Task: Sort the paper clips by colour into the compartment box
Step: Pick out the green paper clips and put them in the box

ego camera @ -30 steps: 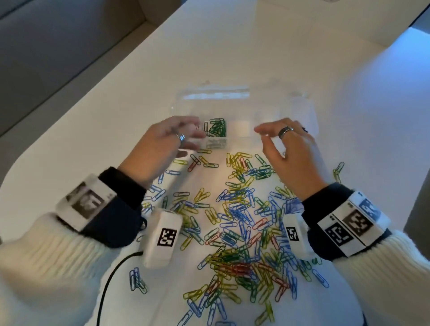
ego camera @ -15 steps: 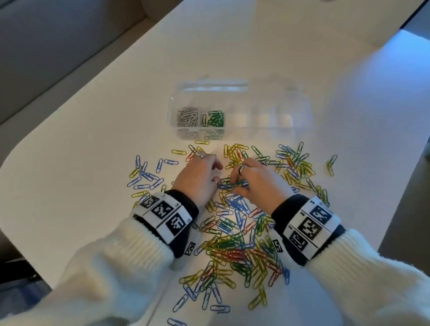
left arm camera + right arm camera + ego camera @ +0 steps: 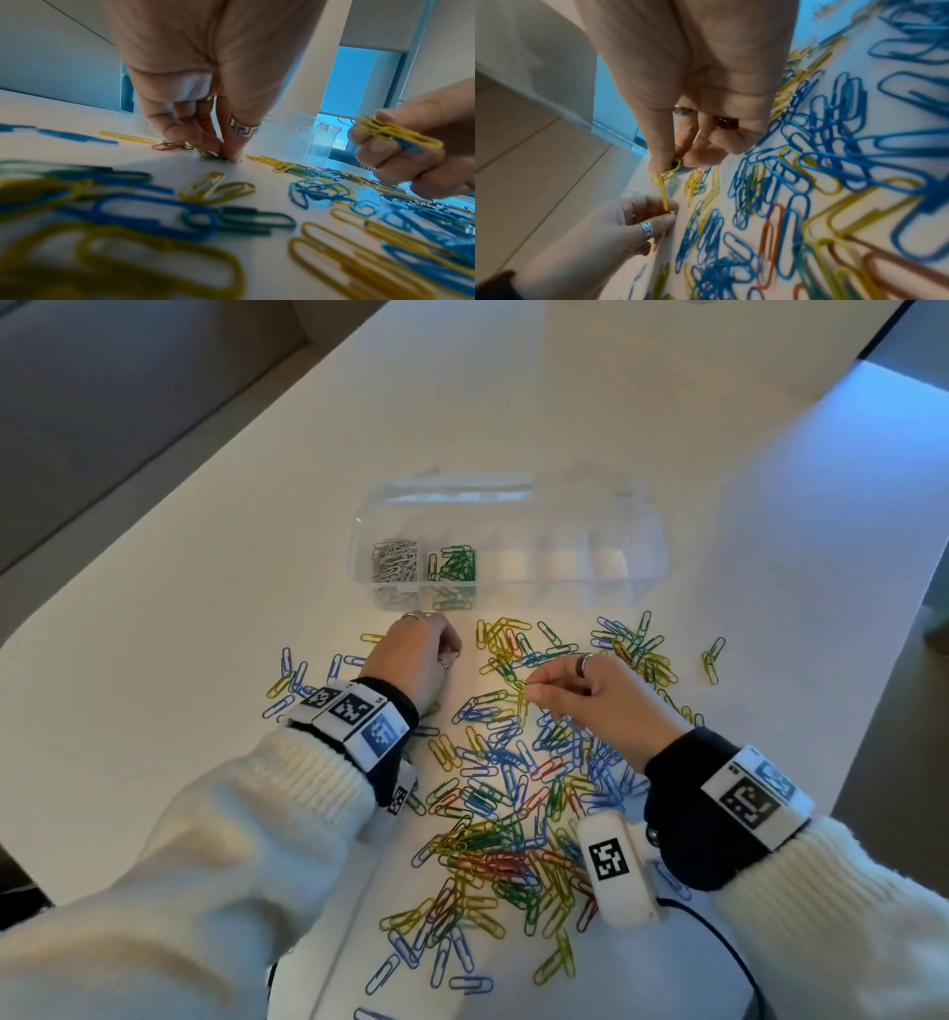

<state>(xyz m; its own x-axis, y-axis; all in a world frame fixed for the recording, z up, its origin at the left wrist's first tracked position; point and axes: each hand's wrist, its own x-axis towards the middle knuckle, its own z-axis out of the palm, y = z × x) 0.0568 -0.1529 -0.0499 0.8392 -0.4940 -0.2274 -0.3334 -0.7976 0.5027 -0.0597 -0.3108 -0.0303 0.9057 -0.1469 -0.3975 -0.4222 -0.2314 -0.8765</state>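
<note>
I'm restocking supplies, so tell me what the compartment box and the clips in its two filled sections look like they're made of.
compartment box: clear, glossy, apparently rigid plastic; the table and clips show through its walls.
silver clips: likely bare metal wire, grey with pale glints.
green clips: uniform opaque green, probably wire with a plastic or painted coating; the pictures can't tell which.

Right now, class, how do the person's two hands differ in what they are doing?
The left hand is down on the table, fingertips on a green clip; the right hand is lifted off it. The left touches one clip; the right pinches a small yellow bunch. Both wear rings.
</note>
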